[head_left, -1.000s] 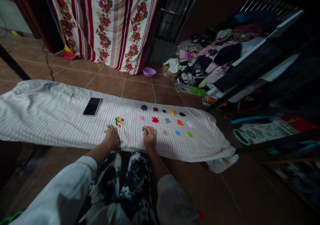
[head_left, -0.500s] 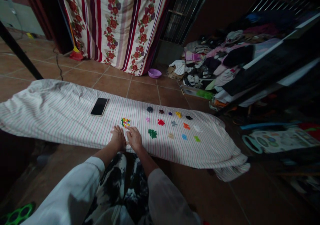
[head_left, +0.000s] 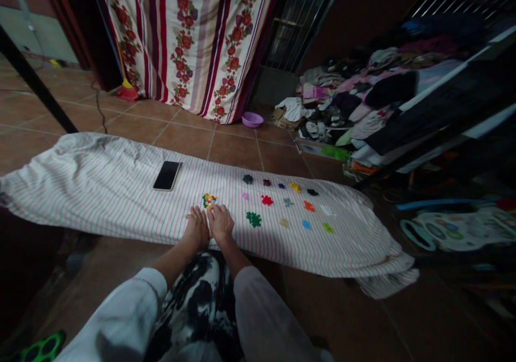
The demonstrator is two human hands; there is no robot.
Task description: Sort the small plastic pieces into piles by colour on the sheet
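On the striped cloth (head_left: 121,190) lies a small heap of mixed-colour plastic pieces (head_left: 209,200), too tiny to name by kind. My left hand (head_left: 196,229) rests palm down just below the heap, its fingers stretched out and somewhat apart. Close beside it, my right hand (head_left: 221,223) has its fingers bent down at the heap's near edge. Whether a piece is between those fingertips is hidden. To the right, single-colour piles lie in rough rows, among them green pieces (head_left: 253,219), red pieces (head_left: 266,200) and orange pieces (head_left: 308,206).
A phone (head_left: 166,175) lies on the cloth left of the heap. Beyond the cloth are a purple basin (head_left: 252,119), a flowered curtain (head_left: 193,45) and a broom (head_left: 128,91). Clothes (head_left: 355,99) are heaped at the right. Dark poles stand at both sides.
The whole view has shifted slightly, so everything sits a little further right and lower. My right hand's fingers have drawn in and bend more downward by the heap. My left hand stays beside it.
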